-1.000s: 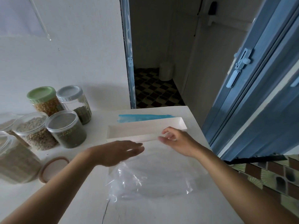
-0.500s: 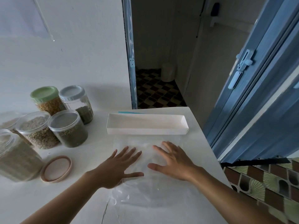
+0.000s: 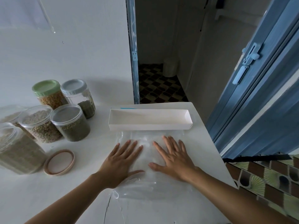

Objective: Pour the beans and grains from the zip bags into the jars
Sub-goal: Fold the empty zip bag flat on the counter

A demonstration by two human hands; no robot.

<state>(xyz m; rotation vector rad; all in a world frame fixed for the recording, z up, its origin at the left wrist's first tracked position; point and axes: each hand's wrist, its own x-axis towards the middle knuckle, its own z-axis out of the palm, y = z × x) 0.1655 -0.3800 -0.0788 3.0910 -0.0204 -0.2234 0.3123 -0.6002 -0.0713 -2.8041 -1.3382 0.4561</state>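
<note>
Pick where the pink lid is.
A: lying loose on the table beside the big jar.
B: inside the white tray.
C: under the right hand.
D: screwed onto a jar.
A: the pink lid lies flat on the table beside the big jar, on no jar.

Glossy clear plastic zip bag (image 3: 155, 188), matt white table (image 3: 48, 194)

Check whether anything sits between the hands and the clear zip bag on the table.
Nothing visible does. The left hand and right hand lie flat, directly on the zip bag; the white box sits just beyond it.
</note>
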